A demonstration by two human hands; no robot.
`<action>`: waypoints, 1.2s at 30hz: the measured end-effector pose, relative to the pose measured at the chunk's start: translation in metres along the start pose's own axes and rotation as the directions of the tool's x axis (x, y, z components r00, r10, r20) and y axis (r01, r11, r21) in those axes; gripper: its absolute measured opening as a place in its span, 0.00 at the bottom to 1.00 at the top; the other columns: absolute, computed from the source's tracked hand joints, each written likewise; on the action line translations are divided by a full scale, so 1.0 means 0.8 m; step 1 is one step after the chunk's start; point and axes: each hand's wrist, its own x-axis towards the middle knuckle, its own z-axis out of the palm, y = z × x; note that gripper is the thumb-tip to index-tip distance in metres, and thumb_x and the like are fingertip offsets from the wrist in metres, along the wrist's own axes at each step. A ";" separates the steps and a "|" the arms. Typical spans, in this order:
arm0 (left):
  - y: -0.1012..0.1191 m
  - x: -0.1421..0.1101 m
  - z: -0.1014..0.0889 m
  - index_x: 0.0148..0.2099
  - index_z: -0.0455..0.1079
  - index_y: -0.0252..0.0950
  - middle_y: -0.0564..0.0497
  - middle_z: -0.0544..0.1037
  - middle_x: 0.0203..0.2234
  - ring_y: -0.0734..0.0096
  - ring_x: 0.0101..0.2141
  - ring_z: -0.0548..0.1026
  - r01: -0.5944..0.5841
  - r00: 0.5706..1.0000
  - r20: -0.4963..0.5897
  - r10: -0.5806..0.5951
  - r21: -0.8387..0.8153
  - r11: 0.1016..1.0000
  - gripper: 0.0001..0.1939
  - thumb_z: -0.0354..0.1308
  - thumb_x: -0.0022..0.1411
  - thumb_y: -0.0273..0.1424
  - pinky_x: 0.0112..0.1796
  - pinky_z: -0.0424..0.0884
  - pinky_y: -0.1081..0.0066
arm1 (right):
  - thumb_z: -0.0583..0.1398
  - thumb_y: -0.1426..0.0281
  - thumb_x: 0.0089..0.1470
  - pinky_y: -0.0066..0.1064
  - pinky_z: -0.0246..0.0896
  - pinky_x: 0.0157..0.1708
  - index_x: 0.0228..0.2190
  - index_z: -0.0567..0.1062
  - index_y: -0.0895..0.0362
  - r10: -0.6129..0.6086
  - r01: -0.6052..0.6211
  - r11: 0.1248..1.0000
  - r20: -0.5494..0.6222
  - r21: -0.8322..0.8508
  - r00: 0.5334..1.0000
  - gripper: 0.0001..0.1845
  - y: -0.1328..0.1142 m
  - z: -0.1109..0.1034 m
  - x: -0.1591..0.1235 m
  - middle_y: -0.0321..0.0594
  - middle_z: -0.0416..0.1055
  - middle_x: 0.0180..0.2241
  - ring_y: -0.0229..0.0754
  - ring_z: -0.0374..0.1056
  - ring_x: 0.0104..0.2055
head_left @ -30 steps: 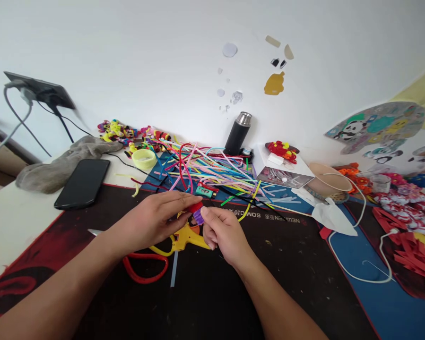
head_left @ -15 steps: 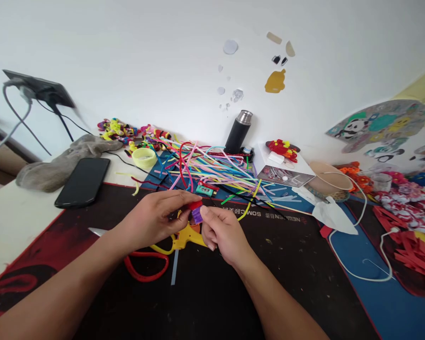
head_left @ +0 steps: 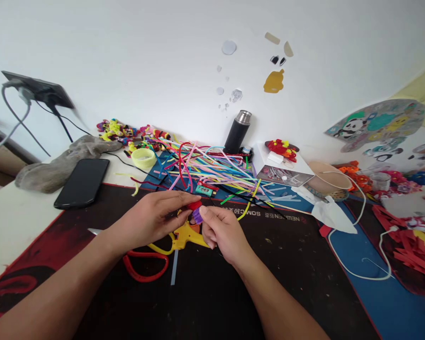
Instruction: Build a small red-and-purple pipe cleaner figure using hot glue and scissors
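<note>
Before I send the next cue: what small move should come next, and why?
Perhaps press the purple part gently with the right hand while the left hand steadies the red part: the right thumb rests on the purple, and the left grip is on the red close beside it.

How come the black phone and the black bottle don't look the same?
The phone lies flat; the bottle stands up. The phone is a thin slab; the bottle is a round tube. The bottle has a silver top; the phone has none. Both are mostly black.
</note>
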 end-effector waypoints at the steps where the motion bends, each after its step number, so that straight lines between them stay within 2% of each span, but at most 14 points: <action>1: 0.000 0.000 0.000 0.63 0.79 0.36 0.42 0.89 0.50 0.63 0.47 0.88 -0.008 1.000 0.001 0.008 0.012 1.000 0.16 0.60 0.77 0.27 0.51 0.82 0.73 | 0.66 0.38 0.59 0.27 0.46 0.17 0.21 0.65 0.52 0.004 -0.004 1.000 -0.004 -0.004 1.000 0.35 0.000 0.000 0.000 0.23 0.54 0.13 0.31 0.52 0.14; 10: -0.001 -0.001 -0.001 0.63 0.78 0.37 0.43 0.89 0.50 0.64 0.47 0.88 -0.026 0.999 0.029 0.024 0.080 0.996 0.16 0.57 0.79 0.28 0.51 0.82 0.72 | 0.66 0.38 0.60 0.28 0.47 0.18 0.21 0.64 0.52 0.006 -0.006 1.000 -0.003 -0.022 1.000 0.36 -0.001 0.000 0.000 0.24 0.54 0.13 0.30 0.52 0.14; 15: -0.001 -0.001 0.009 0.58 0.80 0.35 0.45 0.90 0.43 0.65 0.41 0.89 -0.018 0.999 -0.035 0.023 0.128 0.992 0.13 0.59 0.75 0.25 0.46 0.83 0.73 | 0.67 0.38 0.59 0.28 0.46 0.17 0.21 0.65 0.52 -0.002 0.002 1.000 -0.006 -0.013 1.000 0.36 0.001 0.000 0.001 0.24 0.55 0.13 0.31 0.53 0.14; 24: 0.000 -0.001 0.016 0.55 0.80 0.34 0.44 0.90 0.41 0.66 0.39 0.89 -0.010 0.996 -0.087 0.023 0.142 0.990 0.12 0.58 0.74 0.24 0.44 0.84 0.73 | 0.66 0.38 0.61 0.28 0.46 0.17 0.20 0.64 0.52 -0.014 0.014 1.000 0.002 -0.018 1.000 0.36 0.002 0.001 0.001 0.25 0.55 0.13 0.31 0.53 0.13; 31: -0.002 -0.002 0.015 0.55 0.82 0.38 0.46 0.90 0.40 0.67 0.37 0.88 0.073 0.995 -0.079 -0.068 0.064 0.995 0.13 0.59 0.73 0.27 0.42 0.83 0.75 | 0.67 0.38 0.59 0.28 0.46 0.17 0.20 0.63 0.52 -0.013 0.013 1.000 0.012 -0.003 1.000 0.36 -0.001 0.002 0.000 0.24 0.55 0.13 0.32 0.53 0.13; 34: -0.002 -0.001 0.013 0.56 0.81 0.38 0.47 0.89 0.40 0.68 0.36 0.87 0.122 0.991 -0.053 -0.122 -0.006 0.993 0.13 0.60 0.75 0.30 0.37 0.82 0.77 | 0.66 0.38 0.60 0.28 0.46 0.17 0.21 0.64 0.52 -0.004 0.004 1.000 0.018 0.000 1.000 0.36 -0.002 0.001 0.000 0.24 0.55 0.13 0.31 0.53 0.14; 36: -0.002 0.000 0.011 0.57 0.81 0.37 0.47 0.89 0.41 0.68 0.37 0.87 0.160 0.986 -0.027 -0.163 -0.074 0.984 0.13 0.60 0.76 0.31 0.38 0.81 0.76 | 0.66 0.38 0.61 0.27 0.46 0.18 0.22 0.65 0.52 0.006 -0.006 1.000 0.027 0.001 1.000 0.35 -0.002 0.000 0.000 0.24 0.55 0.14 0.31 0.53 0.14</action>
